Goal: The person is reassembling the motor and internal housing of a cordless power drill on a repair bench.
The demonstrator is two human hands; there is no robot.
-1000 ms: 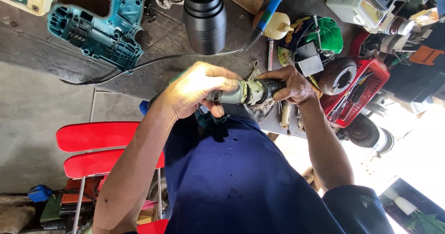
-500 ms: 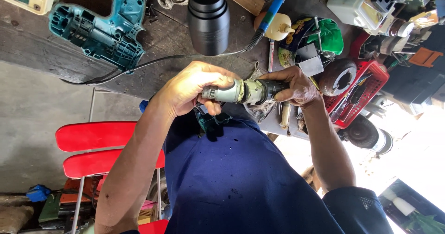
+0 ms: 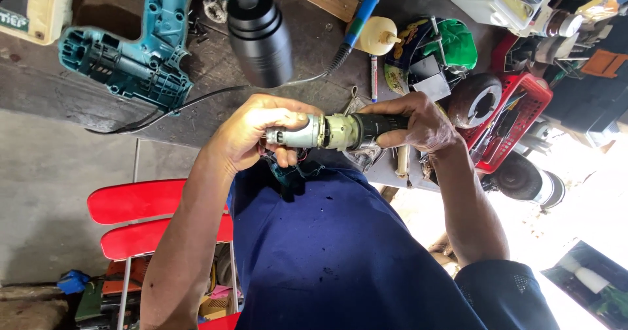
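Note:
I hold a small drill motor-and-gearbox assembly (image 3: 330, 132) level above the edge of the workbench (image 3: 78, 107), in front of my blue shirt. It has a silver motor at the left end, a grey-green gearbox in the middle and a black chuck end at the right. My left hand (image 3: 252, 134) wraps the motor end, fingers over the top and thumb underneath. My right hand (image 3: 418, 124) grips the black chuck end. A few thin wires hang below the motor by my left hand.
An opened teal drill housing (image 3: 131, 55) lies at the top left, with a black cable (image 3: 190, 101) running from it. Above the hands are a black cylinder (image 3: 261, 35), a blue-handled tool (image 3: 360, 16) and a yellow bottle (image 3: 376, 35). Red basket (image 3: 523, 101) at right; red chair (image 3: 144, 202) below left.
My hands have drawn slightly apart, and more of the silver motor and gearbox shows between them. The assembly now lies more level.

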